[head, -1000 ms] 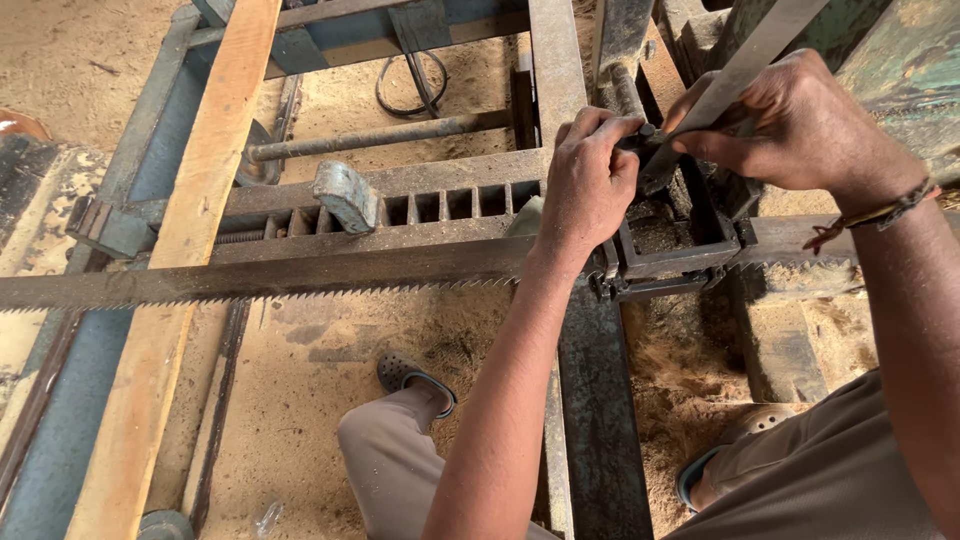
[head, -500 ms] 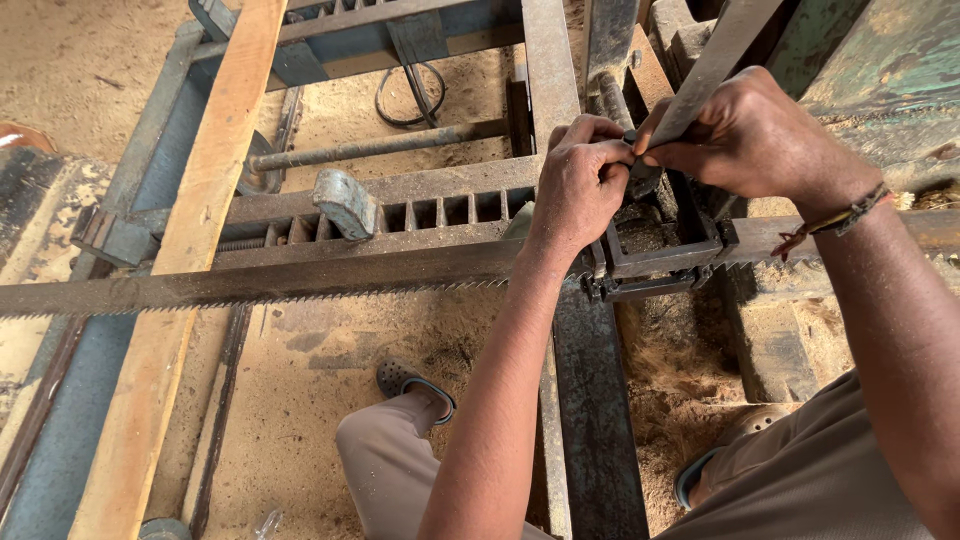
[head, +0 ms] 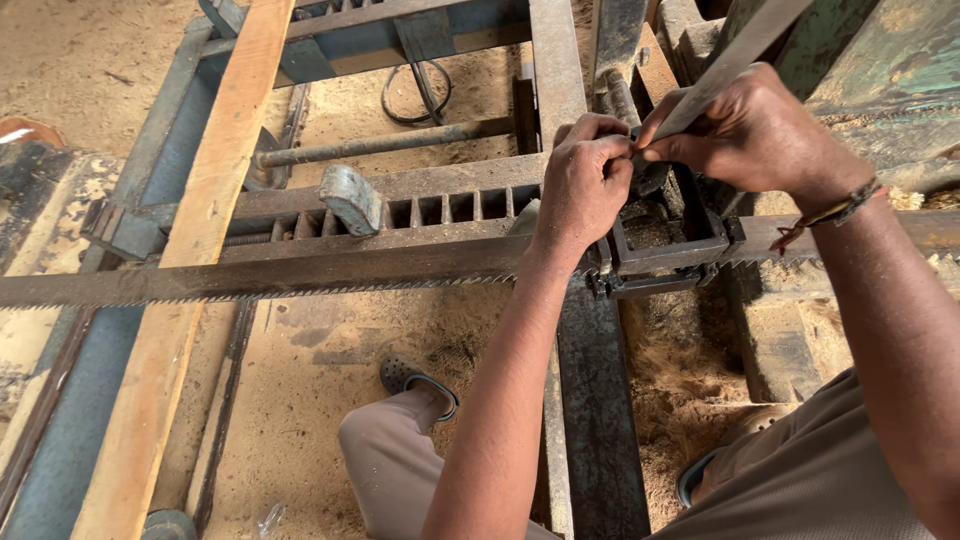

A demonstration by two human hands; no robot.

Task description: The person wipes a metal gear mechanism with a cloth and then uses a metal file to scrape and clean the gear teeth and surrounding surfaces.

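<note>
My left hand [head: 585, 185] is curled tight over a black metal guide block [head: 665, 250], its fingertips pinching the lower tip of a flat metal bar [head: 745, 45]. Just to the right, my right hand [head: 760, 135] grips the same bar, which slants up to the top right. A cord bracelet is on that wrist. A long toothed saw blade [head: 250, 283] runs left to right, teeth down, and passes through the block. The bar's tip is hidden between my fingers.
A pale wooden plank [head: 200, 250] lies diagonally over the steel frame at left. A grey metal lump [head: 350, 198] sits on a slotted rail, with a steel rod [head: 390, 143] and a cable loop [head: 415, 95] behind. Sawdust covers the ground around my sandal [head: 415, 380].
Both hands stay together at the guide block with small finger shifts. The view has drifted slightly, so the hands sit a little left of before.
</note>
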